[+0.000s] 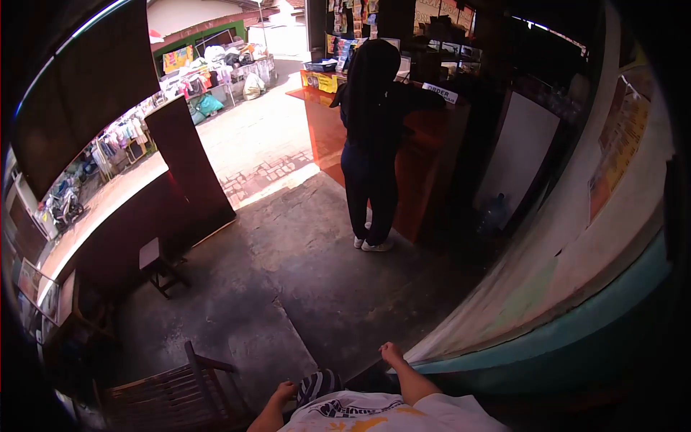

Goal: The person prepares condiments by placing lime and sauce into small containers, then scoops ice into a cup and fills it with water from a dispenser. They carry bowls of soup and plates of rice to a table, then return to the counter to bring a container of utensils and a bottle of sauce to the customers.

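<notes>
My left hand [286, 391] is low in the view, beside a dark cloth with pale stripes [317, 385] that shows past my white printed shirt [381, 414]. Its fingers look curled in, and I see nothing in them. Further right, my right hand [391, 353] is held out in front of me near the foot of the wall, above the dark floor. That hand is also closed, with no object visible in it. Both hands are small in the picture, so finger detail is hard to make out.
A person in dark clothes [371, 144] stands at an orange counter [425, 187] bearing an order sign [440, 93]. A slatted wooden chair [169, 396] is at lower left, a stool [152, 259] beyond it. A wall [518, 302] curves along the right; a water jug [494, 212] stands near it.
</notes>
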A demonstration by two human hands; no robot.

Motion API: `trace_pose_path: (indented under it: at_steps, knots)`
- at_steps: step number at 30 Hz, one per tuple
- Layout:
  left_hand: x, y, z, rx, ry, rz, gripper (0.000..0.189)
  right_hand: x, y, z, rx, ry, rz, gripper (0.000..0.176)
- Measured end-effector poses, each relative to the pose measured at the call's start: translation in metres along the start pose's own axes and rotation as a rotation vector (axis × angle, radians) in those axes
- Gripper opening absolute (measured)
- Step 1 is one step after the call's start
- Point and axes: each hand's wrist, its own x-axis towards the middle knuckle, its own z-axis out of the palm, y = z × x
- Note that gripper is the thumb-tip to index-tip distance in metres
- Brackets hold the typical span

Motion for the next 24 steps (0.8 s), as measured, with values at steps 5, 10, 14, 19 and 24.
trace_pose_path:
  at_steps: [5,10,14,19,24]
  knots:
    - [0.082,0.04,-0.008,0.33,-0.169,-0.181,0.022,0.125,-0.024,-0.008,0.463,-0.083,0.309,0.015]
    - [0.247,0.116,-0.027,0.423,-0.162,-0.241,0.021,0.239,0.066,-0.019,0.635,-0.008,0.345,0.019]
    - [0.374,0.269,0.001,0.456,-0.109,-0.144,0.022,0.263,0.149,-0.018,0.704,0.275,0.662,0.016]
    - [0.442,0.528,0.164,0.359,-0.201,0.246,0.016,0.244,0.263,-0.032,0.477,0.463,0.654,0.016]
    - [0.466,0.707,0.381,0.256,-0.498,0.564,0.014,0.27,0.253,-0.156,0.551,0.312,0.901,0.03]
